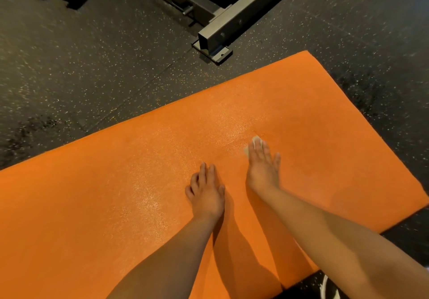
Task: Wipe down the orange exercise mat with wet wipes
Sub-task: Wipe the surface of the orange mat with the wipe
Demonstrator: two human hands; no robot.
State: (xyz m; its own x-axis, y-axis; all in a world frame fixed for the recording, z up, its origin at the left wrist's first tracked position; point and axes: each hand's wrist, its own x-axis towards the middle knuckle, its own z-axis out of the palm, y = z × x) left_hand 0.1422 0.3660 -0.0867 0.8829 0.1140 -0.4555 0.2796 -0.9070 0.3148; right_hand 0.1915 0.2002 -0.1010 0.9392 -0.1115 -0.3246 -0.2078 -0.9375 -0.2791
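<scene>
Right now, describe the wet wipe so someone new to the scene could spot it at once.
Start at the big orange exercise mat on the dark speckled floor. On it, find the right hand, the one reaching farther forward. The small white wet wipe peeks out under its fingertips, the only pale thing on the orange.

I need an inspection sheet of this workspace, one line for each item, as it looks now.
Surface: orange textured exercise mat lies flat on black speckled rubber floor; shiny wet patch near its middle.
Job's things: white wet wipe under the right hand.
Clutter: nothing seen.
Grippers: right hand presses the wipe with flat fingers; left hand rests on the mat, holding nothing.
Cables: nothing seen.
Surroundings: grey metal machine frame beyond the mat's far corner.
</scene>
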